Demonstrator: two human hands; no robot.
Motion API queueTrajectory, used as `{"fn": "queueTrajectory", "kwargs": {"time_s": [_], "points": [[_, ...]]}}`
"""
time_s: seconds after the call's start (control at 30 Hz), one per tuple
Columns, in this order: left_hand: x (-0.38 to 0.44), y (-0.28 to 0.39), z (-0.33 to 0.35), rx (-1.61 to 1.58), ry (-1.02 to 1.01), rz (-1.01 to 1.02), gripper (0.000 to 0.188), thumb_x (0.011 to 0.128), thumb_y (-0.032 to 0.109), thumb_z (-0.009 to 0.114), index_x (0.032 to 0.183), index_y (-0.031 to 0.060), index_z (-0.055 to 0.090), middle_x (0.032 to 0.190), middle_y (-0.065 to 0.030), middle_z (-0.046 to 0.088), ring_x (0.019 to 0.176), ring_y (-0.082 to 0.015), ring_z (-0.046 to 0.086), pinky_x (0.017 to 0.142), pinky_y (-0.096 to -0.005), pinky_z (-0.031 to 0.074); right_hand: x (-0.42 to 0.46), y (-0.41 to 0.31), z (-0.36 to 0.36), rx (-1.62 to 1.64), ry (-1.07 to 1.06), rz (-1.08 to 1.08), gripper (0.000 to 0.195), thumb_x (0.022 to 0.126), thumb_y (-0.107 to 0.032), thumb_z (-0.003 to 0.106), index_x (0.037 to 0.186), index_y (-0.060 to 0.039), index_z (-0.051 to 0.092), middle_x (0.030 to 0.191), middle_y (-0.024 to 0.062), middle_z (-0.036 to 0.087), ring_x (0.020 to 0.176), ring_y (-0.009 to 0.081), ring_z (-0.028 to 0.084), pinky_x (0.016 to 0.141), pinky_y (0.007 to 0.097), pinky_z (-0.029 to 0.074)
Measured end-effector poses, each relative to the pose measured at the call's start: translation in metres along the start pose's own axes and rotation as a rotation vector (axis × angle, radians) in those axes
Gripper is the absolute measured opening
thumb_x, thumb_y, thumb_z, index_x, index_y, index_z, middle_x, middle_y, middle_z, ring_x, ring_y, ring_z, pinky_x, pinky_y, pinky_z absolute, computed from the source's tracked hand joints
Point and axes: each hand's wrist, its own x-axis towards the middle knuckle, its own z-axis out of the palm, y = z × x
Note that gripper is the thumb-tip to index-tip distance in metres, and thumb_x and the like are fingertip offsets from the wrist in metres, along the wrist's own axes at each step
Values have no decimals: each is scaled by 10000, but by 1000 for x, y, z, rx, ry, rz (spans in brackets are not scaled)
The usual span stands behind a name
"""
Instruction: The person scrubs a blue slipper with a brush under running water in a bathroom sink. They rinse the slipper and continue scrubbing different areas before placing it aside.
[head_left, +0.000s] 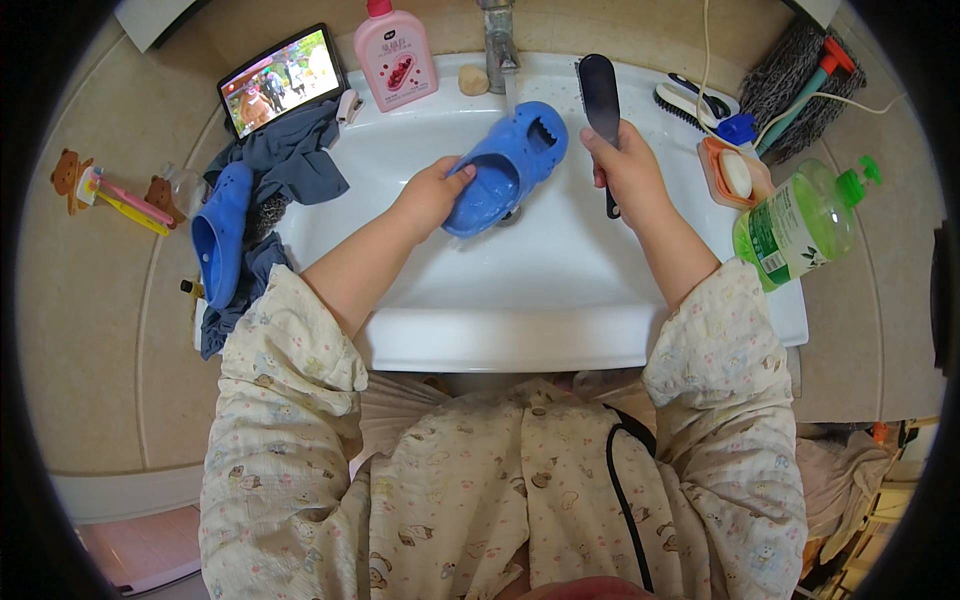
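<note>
My left hand (431, 196) grips a wet blue clog (534, 161) by its heel, thumb inside the opening. The clog is tilted over the white washbasin (420, 285), its toe under the stream from the metal faucet (498, 45). My right hand (630, 171) holds a dark-handled brush (600, 94) upright to the right of the clog, apart from it. Some bristles show along the brush's left edge. A second blue clog (223, 232) rests on dark cloth at the basin's left side.
A tablet (283, 81) with a lit screen and a pink bottle (396, 60) stand at the back left. At right are a white scrub brush (694, 103), a soap dish (716, 180) with soap, and a green pump bottle (795, 221). A cable (806, 105) crosses there.
</note>
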Motion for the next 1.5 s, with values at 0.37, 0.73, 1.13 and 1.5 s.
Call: {"fn": "queueTrajectory", "kwargs": {"time_s": [0.37,0.73,1.13,1.5], "points": [[4,-5,0,-51,-119,-70,397,995,333,518,1244,28,568,1070,-111,663,936,-186,625,860,-310,485,10,16,-5,96,116,81,257,904,-221,648,1032,-23,544,903,62,629,800,139,597,700,285,484],[1,-2,1,-89,-256,18,469,1009,331,495,1375,41,456,1219,-123,607,1083,-195,594,941,-315,467,13,20,-7,222,0,138,369,905,-220,674,1149,-17,485,1045,78,614,971,188,620,861,350,527],[8,-10,-2,7,-285,-40,452,1013,344,464,1359,53,463,1233,-147,599,1086,-230,585,951,-340,445,10,29,4,99,-23,144,335,916,-239,664,1118,-13,521,1030,70,613,919,163,616,828,323,534],[8,-9,-1,-51,-181,-131,453,1015,349,445,1361,57,449,1261,-144,582,1142,-251,551,999,-354,400,11,33,6,221,-76,117,279,945,-225,623,1119,-23,540,1061,67,617,976,152,600,916,305,493]]}}
